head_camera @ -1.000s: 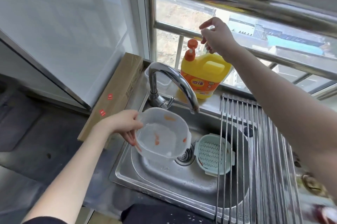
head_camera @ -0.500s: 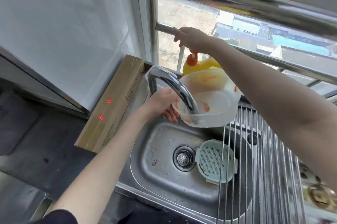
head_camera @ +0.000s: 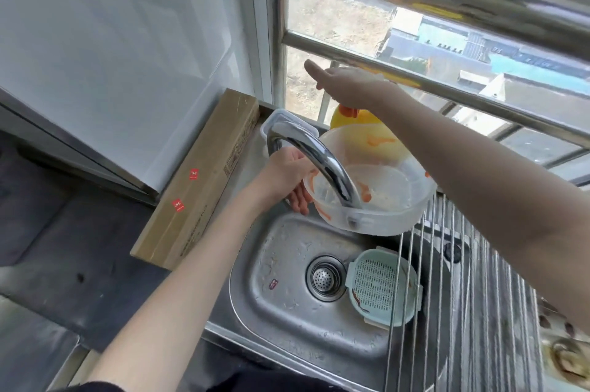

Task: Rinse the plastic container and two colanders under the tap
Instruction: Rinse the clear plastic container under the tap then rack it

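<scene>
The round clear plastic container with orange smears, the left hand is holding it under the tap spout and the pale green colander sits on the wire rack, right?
Not quite. In the head view the pale green colander lies in the steel sink, beside the drain.

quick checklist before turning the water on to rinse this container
1. Plastic container held: ok, left hand grips its rim.
2. Container under the tap spout: ok, the spout end sits over its inside.
3. Water running: not ok, no stream visible.
4. Right hand free: ok, open, above the yellow soap bottle.
5. Residue: not ok, orange smears inside.
6. Colanders: cannot tell, only one green colander shows in the sink.
</scene>
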### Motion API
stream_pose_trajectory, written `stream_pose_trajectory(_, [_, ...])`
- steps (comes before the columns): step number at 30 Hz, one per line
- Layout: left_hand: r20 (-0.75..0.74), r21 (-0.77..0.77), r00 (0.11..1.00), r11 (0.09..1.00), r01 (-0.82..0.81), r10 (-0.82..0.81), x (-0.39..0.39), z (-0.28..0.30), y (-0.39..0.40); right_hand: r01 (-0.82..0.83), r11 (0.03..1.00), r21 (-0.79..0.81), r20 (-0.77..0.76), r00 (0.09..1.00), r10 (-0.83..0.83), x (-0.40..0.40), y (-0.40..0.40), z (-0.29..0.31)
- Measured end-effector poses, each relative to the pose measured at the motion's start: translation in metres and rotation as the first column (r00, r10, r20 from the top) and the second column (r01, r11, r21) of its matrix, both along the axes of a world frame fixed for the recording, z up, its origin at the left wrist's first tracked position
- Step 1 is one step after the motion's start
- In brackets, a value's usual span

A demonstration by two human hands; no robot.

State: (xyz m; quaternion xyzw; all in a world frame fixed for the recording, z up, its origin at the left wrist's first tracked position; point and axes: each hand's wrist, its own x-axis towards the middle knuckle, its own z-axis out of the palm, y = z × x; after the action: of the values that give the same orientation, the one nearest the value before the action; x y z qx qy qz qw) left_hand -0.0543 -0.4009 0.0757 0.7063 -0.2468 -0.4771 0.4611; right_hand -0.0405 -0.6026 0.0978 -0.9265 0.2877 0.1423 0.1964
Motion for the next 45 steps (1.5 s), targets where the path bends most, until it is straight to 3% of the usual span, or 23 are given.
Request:
stream_pose_trajectory(4, [-0.002,0.007,0.999,0.999,0.041,-0.041,0.002,0.002,0.004,0.042,0.963,0.266,0.202,0.974,-0.099,0.000,-0.002,0.018])
stream_pose_trajectory(8, [0.037,0.037,0.997,0.997,0.060,-0.062,-0.002,0.002,0.010,0.074,0.973,0.217,0.405,0.900,-0.159,-0.002,-0.003,0.031])
stream_pose_trajectory(10, [0.085,0.068,0.993,0.995,0.071,-0.076,-0.008,0.003,0.014,0.107,0.981,0.162,0.552,0.814,-0.180,-0.015,0.000,0.042])
stream_pose_trajectory(12, [0.172,0.109,0.979,0.990,0.094,-0.112,-0.017,0.000,0.023,0.086,0.977,0.193,0.716,0.668,-0.200,-0.042,0.010,0.053])
stream_pose_trajectory(15, [0.277,0.172,0.947,0.978,0.119,-0.164,-0.031,-0.017,0.045,0.036,0.973,0.227,0.808,0.552,-0.209,-0.106,0.036,0.052])
stream_pose_trajectory(17, [0.288,0.218,0.943,0.970,0.106,-0.168,-0.039,-0.032,0.062,0.032,0.967,0.252,0.758,0.614,-0.218,-0.145,0.051,0.033])
stream_pose_trajectory(20, [0.281,0.287,0.947,0.955,0.072,-0.156,-0.047,-0.054,0.084,0.060,0.946,0.318,0.520,0.824,-0.227,-0.173,0.068,-0.013])
stream_pose_trajectory(23, [0.281,0.332,0.949,0.942,0.045,-0.144,-0.052,-0.068,0.095,0.033,0.920,0.392,0.345,0.921,-0.180,-0.162,0.075,-0.060])
stream_pose_trajectory(26, [0.355,0.386,0.913,0.921,0.051,-0.200,-0.056,-0.072,0.102,-0.204,0.900,0.384,0.387,0.921,0.043,-0.129,0.086,-0.093])
stream_pose_trajectory(30, [0.336,0.406,0.924,0.913,0.031,-0.181,-0.059,-0.073,0.106,-0.276,0.889,0.365,0.335,0.930,0.151,-0.095,0.090,-0.107])
stream_pose_trajectory(40, [0.113,0.368,0.990,0.929,0.035,-0.082,-0.070,-0.077,0.090,-0.330,0.842,0.427,0.287,0.932,0.219,-0.130,0.071,-0.136])
stream_pose_trajectory(45, [0.079,0.354,0.996,0.935,0.004,-0.034,-0.076,-0.082,0.088,-0.331,0.888,0.320,0.305,0.923,0.234,-0.133,0.077,-0.138])
